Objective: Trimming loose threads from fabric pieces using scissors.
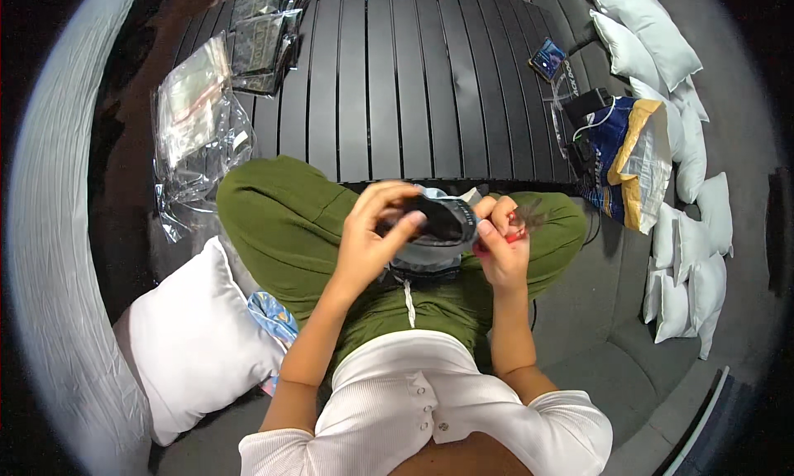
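Above my lap is a small grey-and-black fabric garment (422, 255) with a lettered band round its dark opening; its exact kind is unclear. My left hand (379, 221) curls round the band's left side, with its fingers partly inside the opening and the thumb on the rim. The right side of the band is pinched by my right hand (502, 243). A small red-handled tool (516, 228) is also in that hand, its far end smeared by motion, so I cannot tell whether it is a pair of snips. Light blue fabric shows behind the garment.
A black slatted table (380, 79) stands ahead. On its left lie clear plastic packs of dark folded items (263, 46) and loose plastic bags (194, 104). A phone (547, 60) and a blue paper sack (633, 157) are at right. White pillows (194, 335) lie on both sides.
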The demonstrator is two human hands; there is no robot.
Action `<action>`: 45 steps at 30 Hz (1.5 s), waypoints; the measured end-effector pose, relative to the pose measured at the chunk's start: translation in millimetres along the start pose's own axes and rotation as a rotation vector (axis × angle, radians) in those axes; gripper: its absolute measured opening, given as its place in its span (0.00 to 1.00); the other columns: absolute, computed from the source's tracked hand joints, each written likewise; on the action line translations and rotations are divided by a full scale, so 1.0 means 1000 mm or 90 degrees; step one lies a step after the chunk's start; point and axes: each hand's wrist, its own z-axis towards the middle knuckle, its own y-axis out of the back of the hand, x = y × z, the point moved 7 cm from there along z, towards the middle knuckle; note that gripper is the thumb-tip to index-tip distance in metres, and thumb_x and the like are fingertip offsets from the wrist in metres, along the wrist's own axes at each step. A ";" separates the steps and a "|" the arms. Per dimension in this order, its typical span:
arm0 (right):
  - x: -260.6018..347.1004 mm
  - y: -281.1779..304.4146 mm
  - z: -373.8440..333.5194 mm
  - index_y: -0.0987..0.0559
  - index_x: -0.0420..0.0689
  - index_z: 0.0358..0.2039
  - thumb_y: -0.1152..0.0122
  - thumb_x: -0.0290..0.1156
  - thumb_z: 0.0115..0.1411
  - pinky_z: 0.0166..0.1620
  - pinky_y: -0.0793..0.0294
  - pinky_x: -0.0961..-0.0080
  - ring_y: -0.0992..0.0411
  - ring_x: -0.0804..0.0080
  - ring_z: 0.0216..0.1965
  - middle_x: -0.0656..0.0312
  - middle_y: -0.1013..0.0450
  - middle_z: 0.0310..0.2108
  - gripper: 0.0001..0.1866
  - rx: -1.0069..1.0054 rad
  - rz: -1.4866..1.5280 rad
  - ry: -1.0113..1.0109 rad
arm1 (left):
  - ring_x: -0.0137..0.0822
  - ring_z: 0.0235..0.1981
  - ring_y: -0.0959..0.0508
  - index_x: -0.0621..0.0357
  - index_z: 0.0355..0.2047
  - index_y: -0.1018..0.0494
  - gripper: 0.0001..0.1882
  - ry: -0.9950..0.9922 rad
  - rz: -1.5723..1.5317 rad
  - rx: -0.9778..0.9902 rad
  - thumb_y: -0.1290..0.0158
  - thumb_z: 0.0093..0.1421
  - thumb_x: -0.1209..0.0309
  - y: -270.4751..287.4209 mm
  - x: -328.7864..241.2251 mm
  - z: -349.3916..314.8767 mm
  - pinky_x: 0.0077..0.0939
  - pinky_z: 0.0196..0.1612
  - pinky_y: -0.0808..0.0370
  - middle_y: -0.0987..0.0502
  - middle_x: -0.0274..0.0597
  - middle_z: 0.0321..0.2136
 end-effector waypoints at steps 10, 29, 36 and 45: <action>-0.021 0.010 0.007 0.42 0.49 0.24 0.50 0.29 0.55 0.35 0.36 0.82 0.36 0.76 0.32 0.64 0.38 0.25 0.10 0.055 0.458 -0.220 | 0.18 0.27 0.31 0.64 0.27 0.28 0.08 0.184 -0.194 0.245 0.49 0.55 0.71 -0.046 0.006 0.020 0.13 0.34 0.33 0.27 0.30 0.24; 0.004 0.010 0.000 0.44 0.46 0.22 0.51 0.13 0.45 0.35 0.37 0.83 0.37 0.81 0.27 0.57 0.31 0.29 0.14 -0.064 -0.183 -0.083 | 0.14 0.19 0.39 0.58 0.19 0.30 0.12 0.292 -0.146 0.213 0.50 0.56 0.66 -0.033 0.015 0.012 0.09 0.22 0.42 0.35 0.22 0.17; -0.017 0.007 0.002 0.43 0.48 0.21 0.49 0.17 0.46 0.34 0.37 0.81 0.35 0.75 0.28 0.57 0.31 0.27 0.13 0.006 0.249 -0.282 | 0.17 0.23 0.32 0.65 0.27 0.27 0.10 0.410 -0.376 0.295 0.50 0.56 0.68 -0.044 0.019 0.001 0.12 0.27 0.34 0.27 0.30 0.22; 0.030 0.004 0.006 0.44 0.47 0.22 0.43 0.21 0.48 0.44 0.36 0.73 0.33 0.69 0.35 0.54 0.31 0.30 0.16 -0.086 -0.145 0.146 | 0.20 0.22 0.28 0.63 0.28 0.27 0.09 0.434 -0.447 0.243 0.48 0.54 0.68 -0.040 0.019 -0.004 0.14 0.26 0.31 0.26 0.32 0.23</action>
